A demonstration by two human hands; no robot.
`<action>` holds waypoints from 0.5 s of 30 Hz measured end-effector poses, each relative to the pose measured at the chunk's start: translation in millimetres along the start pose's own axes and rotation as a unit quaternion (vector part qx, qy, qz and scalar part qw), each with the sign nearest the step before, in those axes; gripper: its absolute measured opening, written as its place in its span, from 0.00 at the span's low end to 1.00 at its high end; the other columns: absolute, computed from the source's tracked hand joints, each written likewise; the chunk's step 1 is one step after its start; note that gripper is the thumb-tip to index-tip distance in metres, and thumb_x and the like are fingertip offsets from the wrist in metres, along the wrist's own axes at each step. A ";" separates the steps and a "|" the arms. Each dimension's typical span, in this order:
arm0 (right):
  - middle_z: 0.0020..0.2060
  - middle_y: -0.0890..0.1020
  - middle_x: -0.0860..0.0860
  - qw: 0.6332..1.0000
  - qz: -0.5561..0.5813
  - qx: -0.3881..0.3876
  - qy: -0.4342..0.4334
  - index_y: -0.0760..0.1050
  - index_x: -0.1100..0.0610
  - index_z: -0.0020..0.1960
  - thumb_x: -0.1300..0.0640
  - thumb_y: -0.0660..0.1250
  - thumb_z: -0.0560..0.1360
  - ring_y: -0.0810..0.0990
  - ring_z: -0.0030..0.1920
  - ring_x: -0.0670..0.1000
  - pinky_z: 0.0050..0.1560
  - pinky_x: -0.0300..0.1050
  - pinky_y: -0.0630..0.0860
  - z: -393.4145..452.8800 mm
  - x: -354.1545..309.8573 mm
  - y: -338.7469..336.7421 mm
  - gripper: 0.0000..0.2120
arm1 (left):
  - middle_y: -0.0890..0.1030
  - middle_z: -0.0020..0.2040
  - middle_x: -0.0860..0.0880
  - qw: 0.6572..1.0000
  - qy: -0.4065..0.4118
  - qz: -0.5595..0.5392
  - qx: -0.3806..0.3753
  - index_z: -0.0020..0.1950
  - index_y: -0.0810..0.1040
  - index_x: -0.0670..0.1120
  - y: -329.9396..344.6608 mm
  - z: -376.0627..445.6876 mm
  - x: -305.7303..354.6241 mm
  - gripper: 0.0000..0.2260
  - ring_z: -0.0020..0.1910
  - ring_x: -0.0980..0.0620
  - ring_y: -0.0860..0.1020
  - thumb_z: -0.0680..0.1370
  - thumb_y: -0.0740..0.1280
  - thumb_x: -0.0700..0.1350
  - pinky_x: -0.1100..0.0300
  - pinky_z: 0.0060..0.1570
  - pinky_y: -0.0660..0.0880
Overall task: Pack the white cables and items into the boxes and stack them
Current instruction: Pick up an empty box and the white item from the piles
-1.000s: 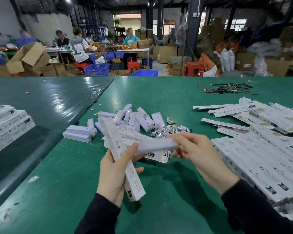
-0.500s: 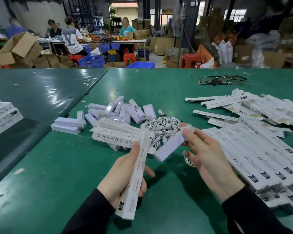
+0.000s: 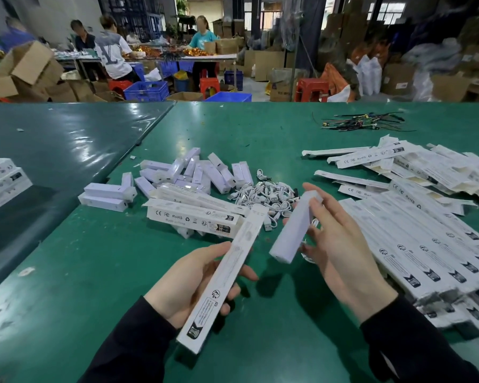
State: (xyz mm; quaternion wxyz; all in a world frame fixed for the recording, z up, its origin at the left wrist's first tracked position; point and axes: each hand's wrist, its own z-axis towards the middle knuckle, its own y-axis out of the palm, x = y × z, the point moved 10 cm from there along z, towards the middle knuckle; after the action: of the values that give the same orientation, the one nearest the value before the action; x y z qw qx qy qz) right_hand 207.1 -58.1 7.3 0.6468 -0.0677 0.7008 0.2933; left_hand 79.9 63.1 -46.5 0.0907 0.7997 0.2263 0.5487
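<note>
My left hand (image 3: 188, 283) grips a long white printed box (image 3: 227, 275), its far end pointing away toward the cable pile. My right hand (image 3: 340, 250) holds a plain white bar-shaped item (image 3: 293, 228) tilted beside that box, with a bit of white cable showing under its fingers. A heap of coiled white cables (image 3: 266, 194) lies on the green table (image 3: 94, 272) just beyond both hands. More white bar items (image 3: 194, 172) are scattered behind the cables. Two packed boxes (image 3: 191, 214) lie left of the cables.
Rows of flat white boxes (image 3: 415, 244) cover the table to the right. A small stack of white items (image 3: 105, 194) sits at the left, and more boxes (image 3: 0, 181) on the neighbouring table. Dark wires (image 3: 360, 123) lie far right. People work at tables behind.
My right hand swung the white bar from lying flat to a steep tilt, now apart from the box. My left hand turned the long box more upright and drew it nearer.
</note>
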 end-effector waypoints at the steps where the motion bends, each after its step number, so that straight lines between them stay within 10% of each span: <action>1: 0.48 0.84 0.43 1.000 -0.002 -0.005 0.005 0.79 0.40 0.57 0.52 0.60 0.82 0.83 0.44 0.46 0.38 0.41 0.75 0.3 0.8 0.8 0.12 | 0.81 0.44 0.41 1.000 0.003 0.005 0.003 0.61 0.79 0.42 0.8 -0.6 0.5 0.23 0.27 0.50 0.70 0.72 0.66 0.54 0.62 0.22 0.70; 7: 0.49 0.84 0.52 0.994 0.091 0.010 -0.051 0.77 0.50 0.60 0.58 0.59 0.82 0.85 0.48 0.52 0.41 0.43 0.81 -1.4 -15.4 -0.6 0.11 | 0.79 0.39 0.43 0.991 0.088 0.095 -0.024 0.63 0.74 0.42 16.3 -5.3 15.4 0.22 0.22 0.53 0.67 0.74 0.72 0.51 0.65 0.20 0.67; 15: 0.47 0.81 0.56 0.958 0.257 0.042 -0.118 0.74 0.55 0.57 0.59 0.58 0.83 0.84 0.54 0.54 0.45 0.46 0.82 -11.9 -45.7 -8.0 0.07 | 0.77 0.40 0.38 0.963 0.046 0.047 -0.260 0.67 0.71 0.37 62.3 -27.2 5.6 0.23 0.21 0.54 0.71 0.78 0.62 0.50 0.64 0.21 0.73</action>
State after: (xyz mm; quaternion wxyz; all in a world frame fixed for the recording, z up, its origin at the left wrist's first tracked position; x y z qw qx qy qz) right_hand 207.7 -83.6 47.9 0.6300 0.1768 0.6248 0.4259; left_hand 73.0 7.9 -7.0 0.2592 0.7323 0.0414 0.6283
